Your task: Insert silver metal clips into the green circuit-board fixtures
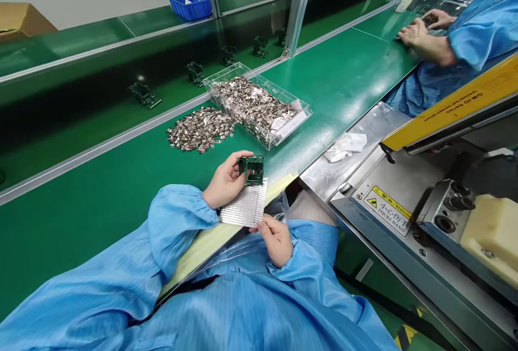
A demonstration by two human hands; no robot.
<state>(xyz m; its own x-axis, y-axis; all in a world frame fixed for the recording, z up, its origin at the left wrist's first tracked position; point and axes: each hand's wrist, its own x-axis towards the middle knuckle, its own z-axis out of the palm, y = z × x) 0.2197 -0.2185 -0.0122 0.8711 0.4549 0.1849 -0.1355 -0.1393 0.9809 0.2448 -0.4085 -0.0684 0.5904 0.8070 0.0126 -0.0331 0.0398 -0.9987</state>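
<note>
Green conveyor belt (93, 243) under both forearms, and just above it a small dark green rectangular frame block (251, 170), clasped in the left hand (226, 181), fingers pressed together and curled round its near side. Directly below the block, touching its lower edge, a thin silvery ribbed sheet (245, 205), its lower corner pinched between thumb and forefinger of the right hand (275, 240). Pale blue striped smock sleeves (182, 221) gathered at both wrists.

Farther up the belt, well beyond the hands, a clear rectangular plastic tray (230, 70) heaped with small silvery metal pieces (253, 103); just beside it, a loose pile of similar pieces (201, 129) straight on the green surface. Past a long metal rail (101, 143), dark metal fixtures (143, 94) in a spaced row on a second belt; higher still, a blue plastic basket (190, 8) on a far ledge.

To the right, a crumpled white cloth (346, 147) on a steel plate (343, 178), then a grey machine with a yellow warning label (386, 210). Top right, a co-worker's two hands (416, 32) on the belt, well apart from all this.
</note>
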